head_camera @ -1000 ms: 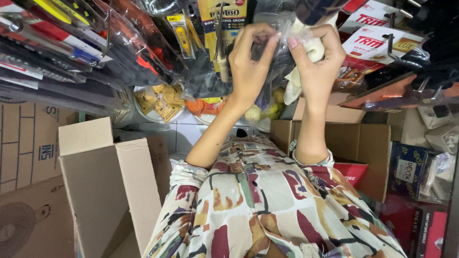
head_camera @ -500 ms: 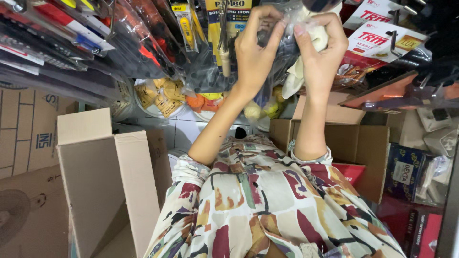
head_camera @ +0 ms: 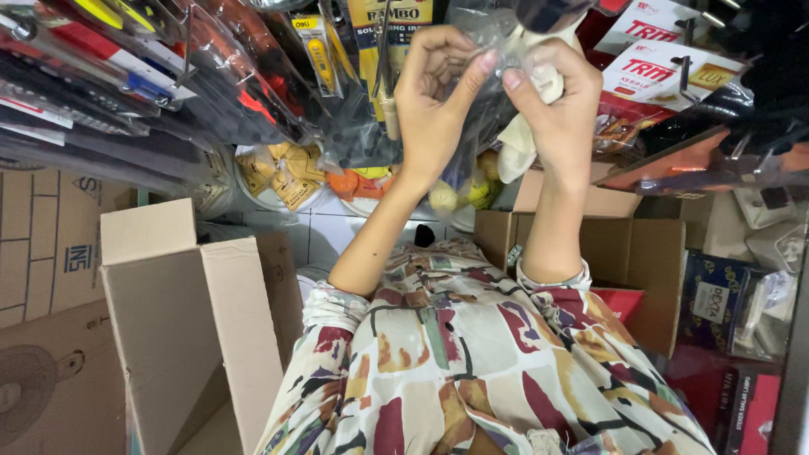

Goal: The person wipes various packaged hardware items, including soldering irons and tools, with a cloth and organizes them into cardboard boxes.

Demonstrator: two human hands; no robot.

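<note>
left hand and right hand both pinching clear crinkly plastic bag | red-and-white flat packs hanging right | open brown cardboard box sitting near left

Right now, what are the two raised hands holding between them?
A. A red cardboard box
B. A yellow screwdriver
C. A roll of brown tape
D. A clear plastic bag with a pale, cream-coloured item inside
D. The left hand and the right hand both pinch a clear plastic bag, and a pale, cream-coloured item hangs inside it below the fingers.
</note>
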